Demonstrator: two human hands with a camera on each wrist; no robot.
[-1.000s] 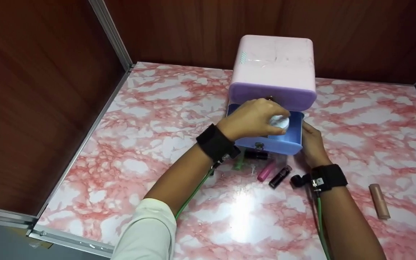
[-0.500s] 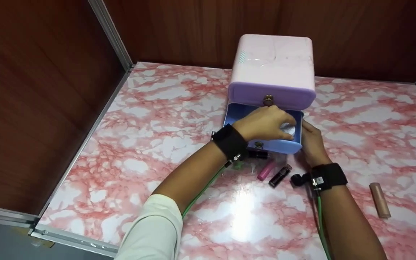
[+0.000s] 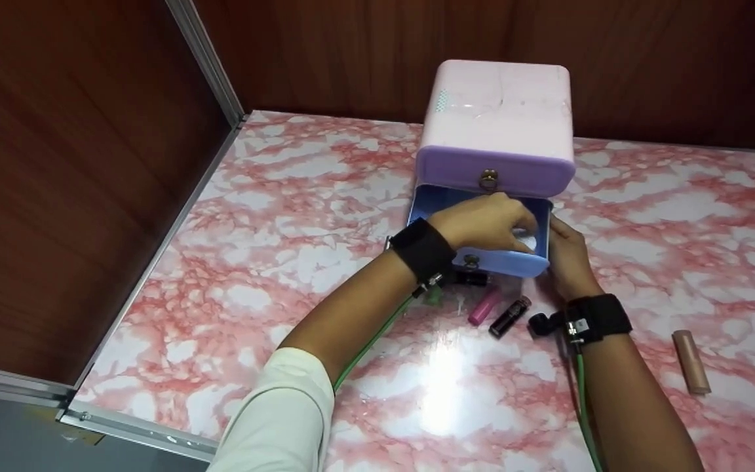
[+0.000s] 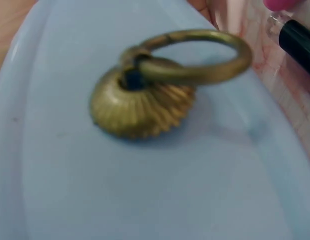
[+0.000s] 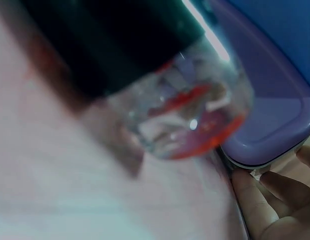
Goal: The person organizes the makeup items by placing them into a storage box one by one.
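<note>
My left hand (image 3: pixel 492 223) reaches down into the pulled-out blue drawer (image 3: pixel 515 263), thumb and fingers pinching a white round thing (image 3: pixel 527 240). Most of that white thing is hidden by the fingers. Against the drawer's right side rests my right hand (image 3: pixel 569 259), its fingers loosely extended towards the back. In the right wrist view those fingers (image 5: pixel 255 202) lie by the corner of the purple upper drawer (image 5: pixel 275 120). The left wrist view is filled by the blue drawer front and its brass ring pull (image 4: pixel 202 75).
The pink drawer cabinet (image 3: pixel 502 98) stands at the back wall. Before the drawer lie a pink tube (image 3: pixel 484 307), a black tube with a clear end (image 3: pixel 510 317), another black tube (image 3: pixel 472 278) and a green item (image 3: pixel 432 296). A tan tube (image 3: pixel 691 362) lies at the right.
My left hand has moved right and a little lower into the drawer with the white round thing. The right hand has stayed at the drawer's side.
</note>
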